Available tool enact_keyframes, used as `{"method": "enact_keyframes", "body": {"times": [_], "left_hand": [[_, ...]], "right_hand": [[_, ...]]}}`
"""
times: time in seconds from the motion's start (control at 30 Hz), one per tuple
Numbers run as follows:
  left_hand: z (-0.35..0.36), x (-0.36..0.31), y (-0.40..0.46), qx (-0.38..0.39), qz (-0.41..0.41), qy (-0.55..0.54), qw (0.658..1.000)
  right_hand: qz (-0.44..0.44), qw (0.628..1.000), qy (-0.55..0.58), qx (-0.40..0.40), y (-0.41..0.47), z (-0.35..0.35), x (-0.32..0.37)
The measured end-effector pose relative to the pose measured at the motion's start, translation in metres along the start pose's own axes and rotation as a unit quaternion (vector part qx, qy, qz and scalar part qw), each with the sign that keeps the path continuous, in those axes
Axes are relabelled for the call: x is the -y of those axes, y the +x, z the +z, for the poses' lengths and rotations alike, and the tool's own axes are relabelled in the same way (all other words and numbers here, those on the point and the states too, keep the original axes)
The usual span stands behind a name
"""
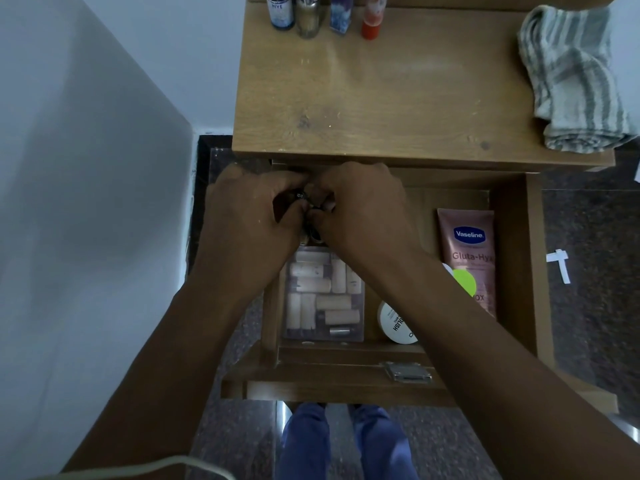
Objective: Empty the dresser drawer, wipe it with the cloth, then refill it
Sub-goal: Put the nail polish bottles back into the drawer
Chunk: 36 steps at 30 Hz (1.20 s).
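The wooden drawer (512, 258) is pulled out below the dresser top (398, 98). Both hands reach into its far left corner. My left hand (249, 206) and my right hand (363, 202) are curled around small dark items (300, 195) there, fingertips meeting; what exactly they are is hidden. Inside the drawer lie a clear box of small tubes (323, 294), a white round jar (394, 322) and a pink Vaseline tube (467, 258). The striped cloth (575, 81) lies folded on the right of the dresser top.
Several bottles (308, 13) and a red-capped stick (370, 19) stand at the back of the dresser top. A white wall (86, 202) is close on the left. Dark speckled floor (588, 254) surrounds the dresser; my legs (346, 445) stand below the drawer front.
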<state>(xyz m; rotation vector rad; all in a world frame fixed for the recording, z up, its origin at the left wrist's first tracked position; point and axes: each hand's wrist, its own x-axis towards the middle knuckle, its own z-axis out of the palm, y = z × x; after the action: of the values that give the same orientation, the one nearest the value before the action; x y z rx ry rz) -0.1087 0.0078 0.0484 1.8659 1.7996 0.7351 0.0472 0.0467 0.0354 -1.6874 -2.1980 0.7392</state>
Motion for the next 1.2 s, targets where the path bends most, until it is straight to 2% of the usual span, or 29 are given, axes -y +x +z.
{"method": "enact_keyframes", "body": {"times": [0.2,0.33,0.53,0.63,0.77,1.07,1.2], "left_hand": [[0.0,0.003,-0.007,-0.036,-0.002,0.014,0.999],[-0.009,-0.001,-0.01,-0.081,0.003,0.011,0.997],[-0.03,-0.018,0.009,-0.194,0.038,-0.027,0.98],[-0.041,-0.031,0.031,-0.232,0.026,-0.044,0.971],[-0.054,-0.042,0.068,-0.265,0.036,-0.042,0.963],[-0.056,-0.028,0.142,-0.27,0.074,0.014,0.96],[-0.053,-0.029,0.154,-0.253,0.073,0.023,0.964]], "right_hand": [[0.004,1.0,-0.015,-0.01,0.0,-0.006,0.003],[0.0,1.0,0.016,-0.025,-0.002,-0.027,0.006],[-0.033,0.986,0.071,-0.145,0.009,-0.084,0.019],[-0.043,0.972,0.096,-0.21,0.028,-0.101,0.025],[-0.072,0.961,0.09,-0.252,0.055,-0.109,0.036],[-0.129,0.941,-0.042,-0.31,0.105,-0.11,0.05],[-0.147,0.953,-0.083,-0.251,0.129,-0.095,0.048]]}}
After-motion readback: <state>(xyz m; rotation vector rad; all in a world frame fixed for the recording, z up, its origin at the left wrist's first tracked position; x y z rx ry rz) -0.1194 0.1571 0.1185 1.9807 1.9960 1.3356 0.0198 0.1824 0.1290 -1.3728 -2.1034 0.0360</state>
